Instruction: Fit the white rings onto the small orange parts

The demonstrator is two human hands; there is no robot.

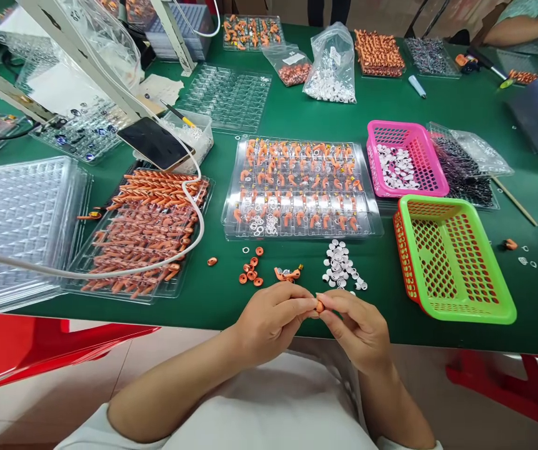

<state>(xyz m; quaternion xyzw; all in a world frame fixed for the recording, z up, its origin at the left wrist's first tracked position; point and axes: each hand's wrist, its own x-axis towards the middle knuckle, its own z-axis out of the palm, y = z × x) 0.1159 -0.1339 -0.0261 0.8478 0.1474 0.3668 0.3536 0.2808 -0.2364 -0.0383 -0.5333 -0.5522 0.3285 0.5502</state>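
At the green counter (437,119), my two hands pinch one small orange part (320,305) between their fingertips.

My left hand (271,322) and right hand (357,328) meet just off the counter's near edge, both grips closed on that part. Beyond them lie loose orange rings (251,273) and a pile of white rings (340,265), then a clear tray (300,187) of orange pieces. A green basket (453,259) and pink basket (405,159) sit to the right. No writing is legible anywhere. Another person's arm (522,28) rests at the far corner.
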